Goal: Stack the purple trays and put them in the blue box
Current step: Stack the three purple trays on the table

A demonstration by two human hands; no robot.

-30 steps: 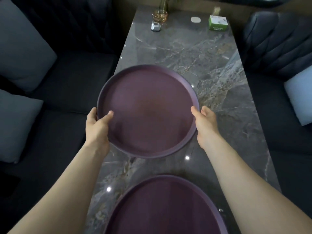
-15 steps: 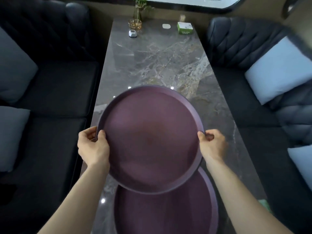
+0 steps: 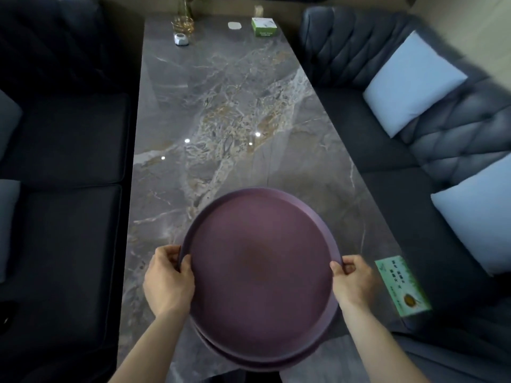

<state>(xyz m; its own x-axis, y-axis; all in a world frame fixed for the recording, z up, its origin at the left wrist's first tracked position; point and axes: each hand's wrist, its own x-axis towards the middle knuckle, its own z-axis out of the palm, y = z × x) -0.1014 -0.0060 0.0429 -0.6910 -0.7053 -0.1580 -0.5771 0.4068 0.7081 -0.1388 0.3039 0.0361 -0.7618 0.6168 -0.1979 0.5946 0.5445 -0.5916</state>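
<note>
I hold a round purple tray (image 3: pixel 260 272) over the near end of the marble table (image 3: pixel 221 120). My left hand (image 3: pixel 167 280) grips its left rim and my right hand (image 3: pixel 352 280) grips its right rim. Almost directly beneath it lies a second purple tray (image 3: pixel 249 362), of which only a crescent of rim shows at the near side. I cannot tell whether the two trays touch. No blue box is in view.
Dark sofas flank the table, with pale cushions (image 3: pixel 412 81) on the right one. A green leaflet (image 3: pixel 402 286) lies at the table's right edge. At the far end stand a green box (image 3: pixel 264 26), a glass vase (image 3: pixel 185 22) and small white items.
I have drawn the held tray toward me, from the table's middle to above the near tray, which it now almost covers. Both hands kept their grip on the rim.
</note>
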